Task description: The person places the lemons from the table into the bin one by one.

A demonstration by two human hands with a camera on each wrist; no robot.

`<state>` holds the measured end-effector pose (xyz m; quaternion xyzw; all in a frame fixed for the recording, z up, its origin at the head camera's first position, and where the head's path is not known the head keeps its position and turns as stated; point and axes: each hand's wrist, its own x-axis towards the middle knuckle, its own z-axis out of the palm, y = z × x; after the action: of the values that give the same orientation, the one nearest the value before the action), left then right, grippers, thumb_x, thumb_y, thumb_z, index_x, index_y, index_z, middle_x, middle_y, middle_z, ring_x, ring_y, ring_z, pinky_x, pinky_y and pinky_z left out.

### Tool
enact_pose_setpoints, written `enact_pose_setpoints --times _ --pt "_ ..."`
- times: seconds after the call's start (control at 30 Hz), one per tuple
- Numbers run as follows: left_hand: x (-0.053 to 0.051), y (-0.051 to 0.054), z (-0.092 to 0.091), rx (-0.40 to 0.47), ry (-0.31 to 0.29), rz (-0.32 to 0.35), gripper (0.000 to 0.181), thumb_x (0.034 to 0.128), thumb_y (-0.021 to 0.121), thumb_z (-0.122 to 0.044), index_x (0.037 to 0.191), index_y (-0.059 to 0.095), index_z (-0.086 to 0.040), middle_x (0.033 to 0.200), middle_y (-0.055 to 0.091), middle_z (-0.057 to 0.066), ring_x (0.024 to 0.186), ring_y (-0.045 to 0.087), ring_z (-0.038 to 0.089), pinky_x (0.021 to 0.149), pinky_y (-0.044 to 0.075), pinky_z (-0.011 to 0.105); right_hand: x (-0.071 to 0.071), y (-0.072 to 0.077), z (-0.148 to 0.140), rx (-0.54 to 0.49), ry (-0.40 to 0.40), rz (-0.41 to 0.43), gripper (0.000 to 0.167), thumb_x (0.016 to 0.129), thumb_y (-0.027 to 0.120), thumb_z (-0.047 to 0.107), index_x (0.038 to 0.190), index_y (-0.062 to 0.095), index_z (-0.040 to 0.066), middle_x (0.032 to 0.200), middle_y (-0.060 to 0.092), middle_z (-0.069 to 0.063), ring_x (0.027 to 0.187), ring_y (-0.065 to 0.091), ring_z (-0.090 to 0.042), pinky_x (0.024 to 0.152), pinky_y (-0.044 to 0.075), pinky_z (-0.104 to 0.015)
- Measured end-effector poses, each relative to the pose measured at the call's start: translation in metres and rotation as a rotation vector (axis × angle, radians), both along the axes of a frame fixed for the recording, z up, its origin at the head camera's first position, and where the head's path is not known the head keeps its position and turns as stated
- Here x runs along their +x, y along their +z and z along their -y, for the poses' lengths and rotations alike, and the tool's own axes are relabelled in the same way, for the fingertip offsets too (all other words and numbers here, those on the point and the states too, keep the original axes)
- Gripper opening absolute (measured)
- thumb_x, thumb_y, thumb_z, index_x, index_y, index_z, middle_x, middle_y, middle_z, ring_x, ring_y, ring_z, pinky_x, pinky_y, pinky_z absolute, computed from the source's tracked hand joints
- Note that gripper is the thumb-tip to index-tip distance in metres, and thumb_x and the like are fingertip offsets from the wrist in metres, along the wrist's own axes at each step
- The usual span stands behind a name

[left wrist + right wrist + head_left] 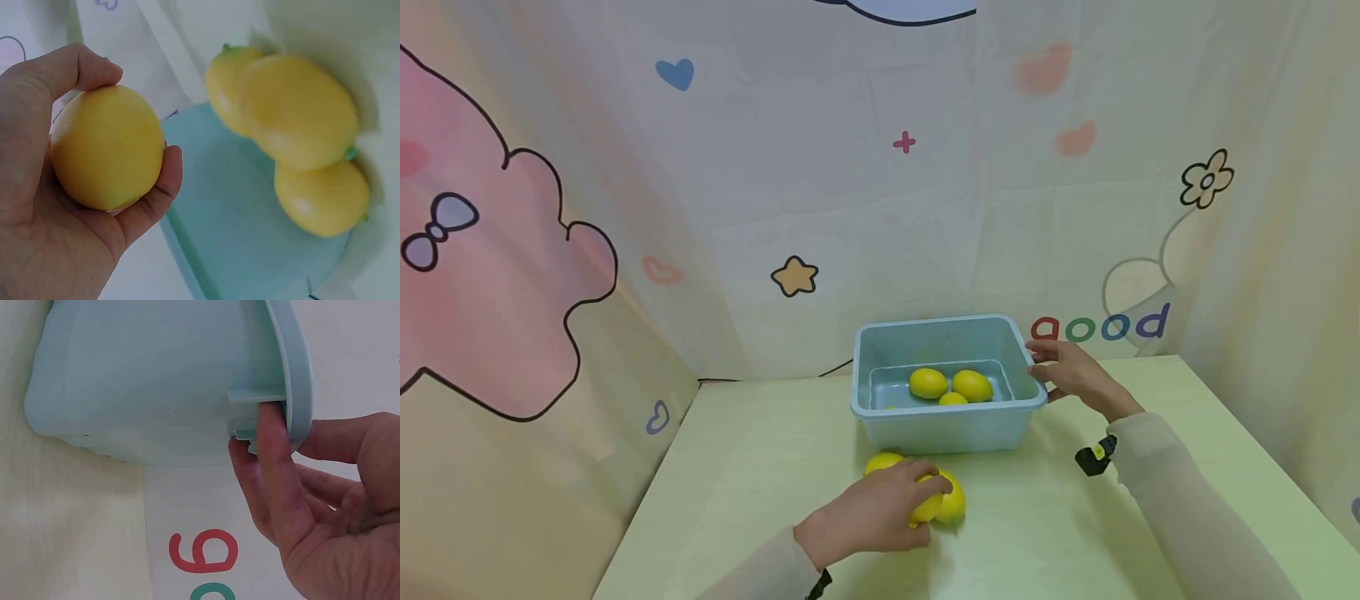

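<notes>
My left hand (880, 504) grips a yellow lemon (109, 147), its thumb and fingers curled around the sides. In the left wrist view this lemon is apart from a cluster of loose lemons (297, 112) near the bin. Partly hidden behind that hand in the head view are a lemon (952, 500) and another lemon (883, 462) on the table. A light blue plastic bin (947, 429) stands just beyond, with several lemons (972, 386) inside. My right hand (1078, 379) pinches the bin's right rim (300, 381), thumb on one side and fingers tucked under the lip.
The pale wooden table (760, 467) carries the bin near its back edge. Behind it hangs a printed curtain (820, 167) with hearts, a star and lettering. A thin dark cable (835, 368) runs along the back edge, left of the bin.
</notes>
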<state>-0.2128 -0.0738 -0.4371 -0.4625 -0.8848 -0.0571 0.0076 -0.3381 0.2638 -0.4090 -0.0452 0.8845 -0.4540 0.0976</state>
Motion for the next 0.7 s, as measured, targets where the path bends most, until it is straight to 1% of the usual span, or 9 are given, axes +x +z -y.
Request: enact_pose_setpoints --times 0.07,0.13,0.3,0.43,0.7 --pt "-0.004 0.008 0.001 0.023 0.013 -0.014 0.048 0.0838 0.069 -0.025 0.131 0.058 -0.023 0.126 0.059 -0.001 0.107 0.059 0.014 0.09 0.053 0.024 0.0 0.001 0.0 -0.003 -0.002 0.002 0.066 0.098 0.056 0.015 0.153 0.025 -0.002 0.149 0.037 -0.03 0.124 0.053 -0.045 0.078 0.062 -0.04" --pt "-0.008 0.016 0.002 0.038 0.024 -0.012 0.048 0.0844 0.068 -0.026 0.131 0.058 -0.022 0.126 0.059 0.0 0.104 0.059 0.014 0.09 0.053 0.024 0.0 0.001 0.0 -0.007 -0.003 0.005 0.066 0.098 0.056 0.015 0.153 0.025 -0.002 0.149 0.037 -0.03 0.124 0.053 -0.046 0.079 0.062 -0.04" --pt "-0.019 0.032 0.006 0.073 0.061 0.032 0.047 0.0852 0.069 -0.024 0.13 0.058 -0.019 0.127 0.057 0.002 0.098 0.057 0.012 0.085 0.053 0.02 0.0 0.002 0.0 -0.009 -0.008 0.013 0.066 0.097 0.056 0.015 0.153 0.025 -0.002 0.149 0.037 -0.03 0.125 0.051 -0.046 0.079 0.062 -0.041" --pt "-0.027 0.041 0.008 0.091 0.085 0.047 0.047 0.0862 0.069 -0.024 0.131 0.057 -0.019 0.126 0.056 0.0 0.098 0.054 0.012 0.082 0.052 0.02 -0.001 0.002 0.0 -0.015 -0.014 0.02 0.066 0.097 0.057 0.016 0.153 0.025 -0.001 0.149 0.037 -0.029 0.125 0.051 -0.045 0.079 0.062 -0.041" --pt "-0.044 0.055 0.01 0.102 0.121 0.024 0.048 0.0858 0.067 -0.023 0.132 0.057 -0.018 0.132 0.055 0.002 0.102 0.055 0.015 0.081 0.053 0.023 -0.001 0.002 0.0 -0.021 -0.012 0.021 0.064 0.097 0.056 0.015 0.152 0.026 -0.002 0.148 0.038 -0.03 0.123 0.052 -0.044 0.079 0.062 -0.041"
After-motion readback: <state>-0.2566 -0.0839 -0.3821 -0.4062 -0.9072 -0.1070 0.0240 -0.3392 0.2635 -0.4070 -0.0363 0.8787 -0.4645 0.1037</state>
